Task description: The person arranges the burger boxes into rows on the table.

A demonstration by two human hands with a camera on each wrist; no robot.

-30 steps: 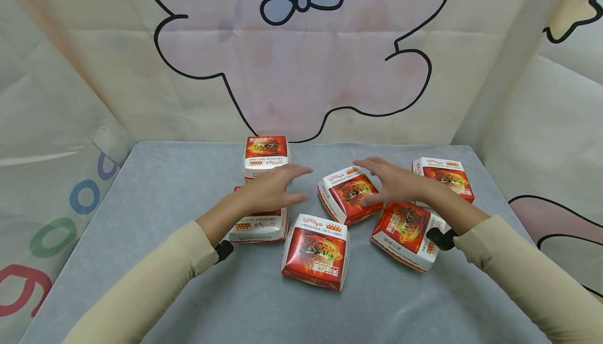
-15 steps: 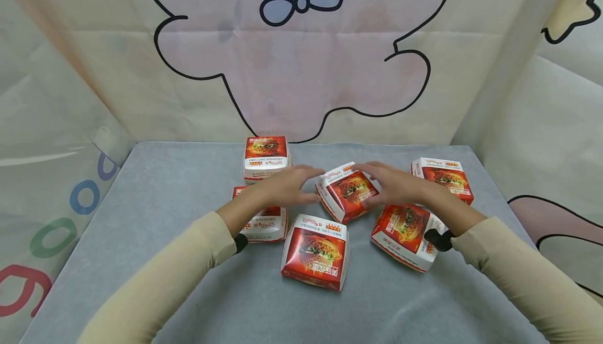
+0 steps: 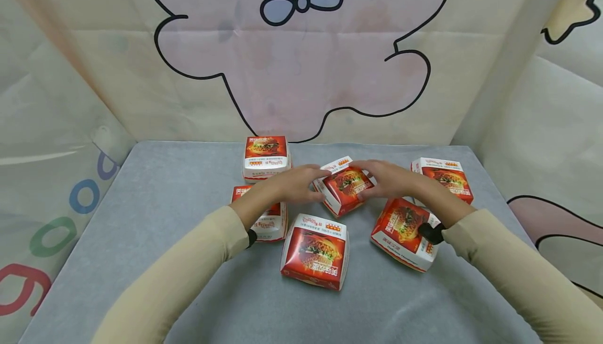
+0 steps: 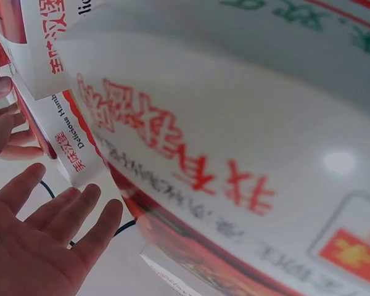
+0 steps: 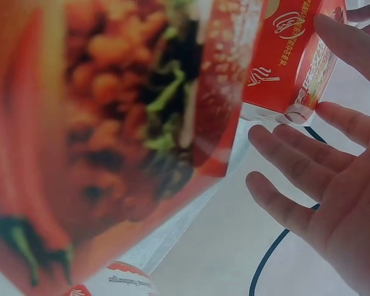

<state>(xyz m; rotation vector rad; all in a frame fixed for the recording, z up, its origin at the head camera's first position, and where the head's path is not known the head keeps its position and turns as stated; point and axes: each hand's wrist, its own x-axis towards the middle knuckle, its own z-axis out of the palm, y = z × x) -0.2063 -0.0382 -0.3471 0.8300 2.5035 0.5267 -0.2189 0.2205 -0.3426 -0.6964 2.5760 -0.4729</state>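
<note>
In the head view a red and white burger box sits tilted between my two hands near the middle of the table. My right hand grips its right corner, thumb on the near side and fingers on the far side. Against the left corner, my left hand rests its straight thumb and fingertips. The left wrist view shows that hand's fingers spread, with a box's white side filling the foreground. In the right wrist view, the thumb and index finger span the box's corner.
Another burger box lies nearest me, and one lies under my right forearm. A further box is at the back right. Two stand at left, the rear box and a nearer box partly hidden by my left forearm.
My left hand has moved right to the box's left corner. The gripped box has shifted left and away from me with the right hand. The other boxes have stayed put.
</note>
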